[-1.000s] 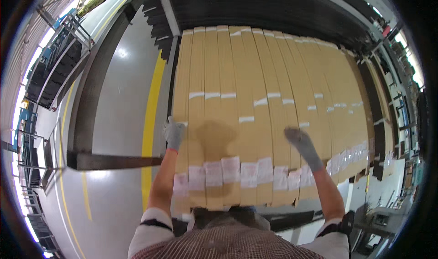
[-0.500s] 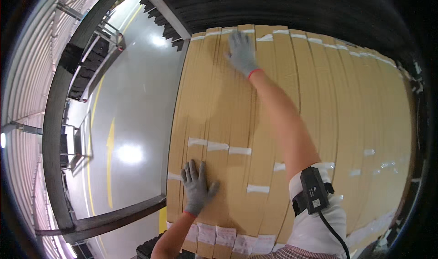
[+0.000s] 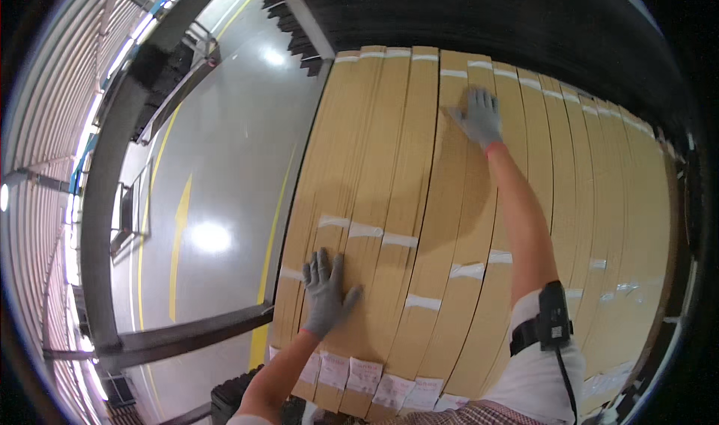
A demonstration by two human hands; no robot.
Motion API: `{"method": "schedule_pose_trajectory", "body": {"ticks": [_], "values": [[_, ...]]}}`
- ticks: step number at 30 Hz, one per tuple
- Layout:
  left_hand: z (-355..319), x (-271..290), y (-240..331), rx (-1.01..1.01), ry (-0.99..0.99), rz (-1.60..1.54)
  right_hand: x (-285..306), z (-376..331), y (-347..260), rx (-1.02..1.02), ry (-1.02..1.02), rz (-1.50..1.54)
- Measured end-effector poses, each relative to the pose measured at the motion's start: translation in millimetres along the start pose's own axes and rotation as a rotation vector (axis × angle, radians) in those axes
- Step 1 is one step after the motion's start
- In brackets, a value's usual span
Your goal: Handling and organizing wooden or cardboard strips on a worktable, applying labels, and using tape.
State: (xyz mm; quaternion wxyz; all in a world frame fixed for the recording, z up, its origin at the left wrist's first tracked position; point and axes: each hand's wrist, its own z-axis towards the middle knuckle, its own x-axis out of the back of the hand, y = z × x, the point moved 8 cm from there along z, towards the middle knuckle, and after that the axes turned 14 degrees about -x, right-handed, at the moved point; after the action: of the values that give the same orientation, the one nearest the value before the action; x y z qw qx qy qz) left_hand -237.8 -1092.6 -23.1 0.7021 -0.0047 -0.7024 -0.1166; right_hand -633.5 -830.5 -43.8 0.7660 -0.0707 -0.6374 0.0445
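Looking down from the head camera, a stack of long flat tan cardboard packs point(image 3: 419, 223) fills the middle of the picture, the packs lying side by side with their long edges running away from the person. Strips of pale tape point(image 3: 365, 230) cross the packs partway along and again at the far ends, and a row of small white paper labels point(image 3: 365, 375) hangs off the near ends.

The left hand point(image 3: 327, 296), in a grey knit glove, lies palm down on the packs near the left edge of the stack, close to the near end. Its fingers point(image 3: 323, 266) are spread and flat on the cardboard, thumb out to the right; they grip nothing.

The right hand point(image 3: 479, 118), also in a grey glove with a red cuff, reaches far up the stack and rests flat near the far end, just below the far tape strips. Its fingers point(image 3: 488, 99) are spread and pressed on the surface, holding nothing. The bare right forearm stretches across the packs, and a black armband device point(image 3: 552, 322) with a cable sits on the upper arm by a white sleeve.

To the left of the stack lies a shiny grey floor point(image 3: 217, 170) with yellow lines point(image 3: 180, 238) and a dark steel beam point(image 3: 191, 334) crossing it near the stack's near corner.
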Motion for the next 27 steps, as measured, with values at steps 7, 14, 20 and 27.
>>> {"method": "schedule_pose_trajectory", "body": {"ticks": [7, 14, 20, 27], "values": [[-7, -14, -10, -0.12, 0.242, -0.015, 48, -254, 7, 0.232, -0.015, -0.062], [-93, 4, -7, -0.434, 0.13, -0.223, 207, -587, 48, -0.102, -0.497, 0.512], [-226, 6, -6, -0.668, 0.012, -0.177, 227, -836, 49, -0.734, -0.368, 0.79], [-225, -4, -20, -0.778, -0.088, -0.081, 213, -939, 6, -0.729, -0.188, 0.598]]}}
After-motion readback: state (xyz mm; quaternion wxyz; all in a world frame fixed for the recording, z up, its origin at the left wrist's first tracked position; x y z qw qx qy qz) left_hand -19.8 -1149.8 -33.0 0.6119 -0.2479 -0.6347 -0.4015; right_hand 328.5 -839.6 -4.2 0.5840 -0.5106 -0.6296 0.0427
